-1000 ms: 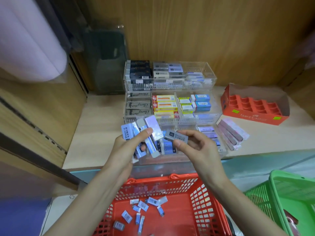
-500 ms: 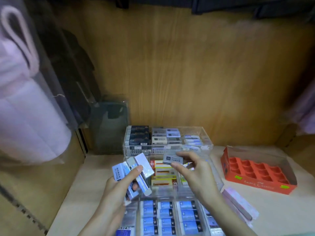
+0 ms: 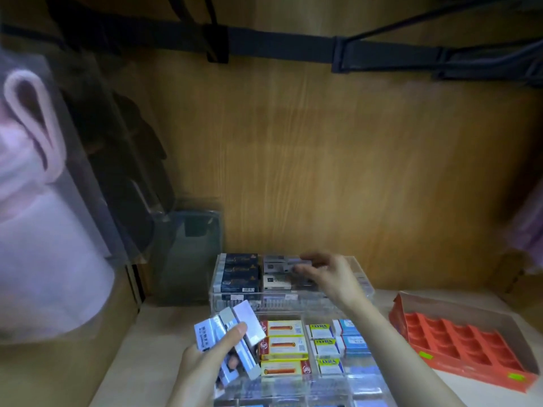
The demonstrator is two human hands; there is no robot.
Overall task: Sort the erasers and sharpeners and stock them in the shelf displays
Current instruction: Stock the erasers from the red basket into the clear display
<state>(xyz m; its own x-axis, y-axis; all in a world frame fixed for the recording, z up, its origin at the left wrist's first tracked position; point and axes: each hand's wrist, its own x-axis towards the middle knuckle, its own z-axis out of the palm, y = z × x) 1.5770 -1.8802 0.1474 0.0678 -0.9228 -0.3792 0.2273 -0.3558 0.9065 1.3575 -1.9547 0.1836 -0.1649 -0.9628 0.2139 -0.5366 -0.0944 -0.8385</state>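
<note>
My right hand (image 3: 330, 274) pinches eraser (image 3: 299, 263) over top tier (image 3: 282, 302); lay it flat on matching stack (image 3: 274, 282). Left hand (image 3: 205, 362) grips spares (image 3: 235, 327).

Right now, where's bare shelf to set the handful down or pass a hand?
Widest free patch: bare shelf left of the clear display, in front of the dark box. Narrow gap between display and red tray, crossed by the right forearm. Display compartments are crowded.
</note>
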